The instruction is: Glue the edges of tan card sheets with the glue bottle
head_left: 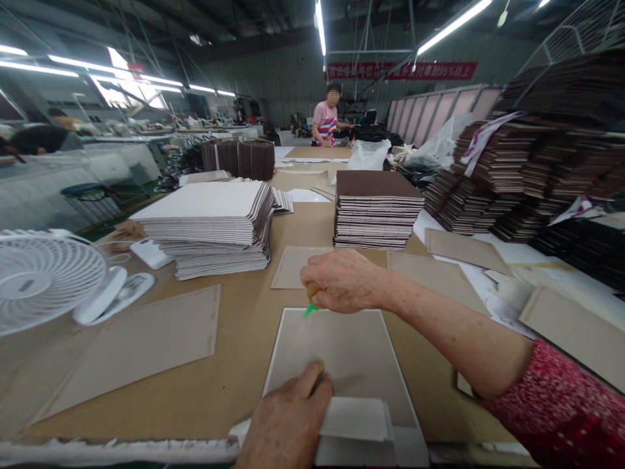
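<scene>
A grey board [349,355] with a thin white border lies in front of me. My left hand [293,417] rests on its near part, fingers stretched forward and pressing down; some fingers are hidden beneath the hand. Right beside that hand, a white folded piece [356,418] lies across the board. Over the board's far edge, my right hand [342,280] is closed around a small yellowish bottle [311,292] with a green nozzle [309,309]. The nozzle points down at the board's far left corner area. Most of the bottle is hidden in my fist.
A white fan [43,280] stands at the left. Beyond are a stack of white-faced panels [209,225] and a stack of brown panels [375,212]. Loose grey boards [146,345] lie about. Tall brown piles [512,169] rise at the right. A co-worker [326,122] stands at the far end.
</scene>
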`<state>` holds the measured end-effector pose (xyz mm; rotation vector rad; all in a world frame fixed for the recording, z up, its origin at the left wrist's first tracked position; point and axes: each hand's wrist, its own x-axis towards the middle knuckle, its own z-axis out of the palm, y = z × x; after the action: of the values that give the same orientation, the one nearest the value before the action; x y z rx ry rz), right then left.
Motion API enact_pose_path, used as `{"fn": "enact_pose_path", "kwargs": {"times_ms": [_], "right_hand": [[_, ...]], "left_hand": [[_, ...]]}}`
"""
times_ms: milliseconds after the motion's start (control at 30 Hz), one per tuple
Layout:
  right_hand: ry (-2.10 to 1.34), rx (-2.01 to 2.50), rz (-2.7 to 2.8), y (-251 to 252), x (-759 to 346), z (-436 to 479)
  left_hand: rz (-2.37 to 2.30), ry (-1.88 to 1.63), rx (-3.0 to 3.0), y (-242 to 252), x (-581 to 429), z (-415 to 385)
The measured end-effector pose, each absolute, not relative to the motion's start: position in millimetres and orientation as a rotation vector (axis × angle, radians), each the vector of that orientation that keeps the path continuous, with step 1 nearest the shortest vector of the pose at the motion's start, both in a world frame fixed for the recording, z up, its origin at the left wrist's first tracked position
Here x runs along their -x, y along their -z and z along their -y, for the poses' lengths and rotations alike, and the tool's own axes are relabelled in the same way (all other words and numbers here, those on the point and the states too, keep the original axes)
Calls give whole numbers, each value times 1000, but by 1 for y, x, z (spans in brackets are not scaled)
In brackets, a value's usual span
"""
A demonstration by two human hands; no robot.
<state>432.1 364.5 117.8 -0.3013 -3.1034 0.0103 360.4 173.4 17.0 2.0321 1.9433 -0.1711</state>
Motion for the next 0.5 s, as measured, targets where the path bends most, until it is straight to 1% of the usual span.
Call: {"fn": "enact_pose_path", "kwargs": {"times_ms": [500], "right_hand": [[-55, 504, 3143, -127, -468, -375]], "left_hand": [[-1941, 200, -2007, -18, -362, -174]]}}
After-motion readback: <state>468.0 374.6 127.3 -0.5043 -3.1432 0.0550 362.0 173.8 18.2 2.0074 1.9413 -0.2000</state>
